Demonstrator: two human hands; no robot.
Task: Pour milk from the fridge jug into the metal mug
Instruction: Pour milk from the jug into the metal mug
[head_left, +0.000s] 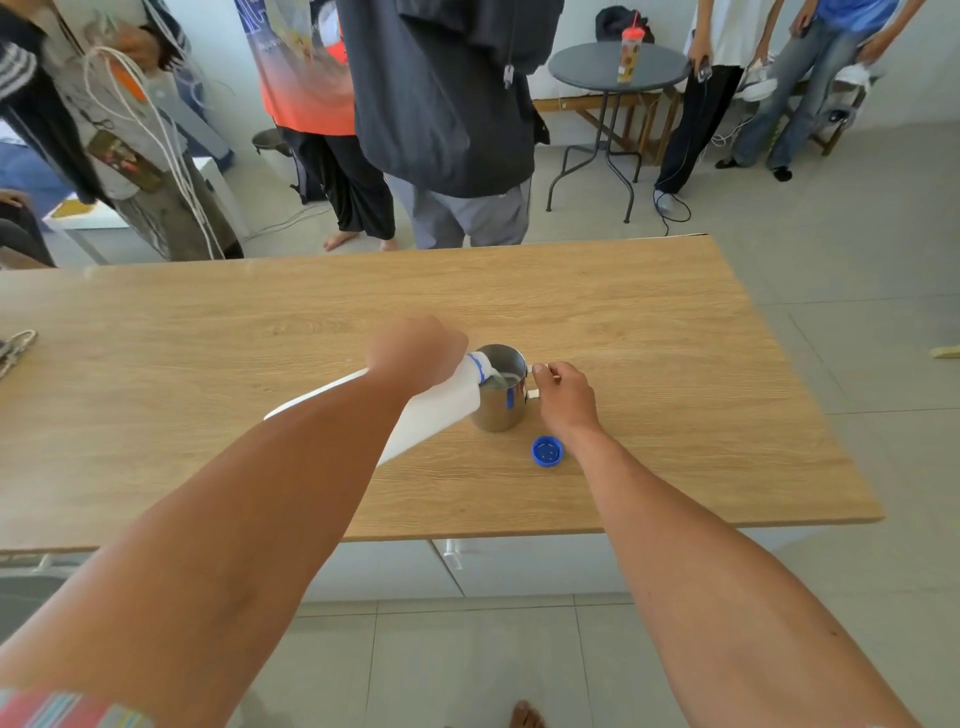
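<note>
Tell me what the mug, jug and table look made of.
Mug: polished metal, likely steel; its wall mirrors the surroundings. Jug: matte white plastic, opaque, blue-ringed neck. Table: light wood-grain top, matte; solid wood or laminate, cannot tell.

One jug (441, 410), one mug (501, 387), one blue cap (547, 451), two tables (571, 301) (587, 67).

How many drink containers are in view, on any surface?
3: the white jug tilted over the metal mug on the wooden table, and a red-lidded cup on the round table behind.
</note>
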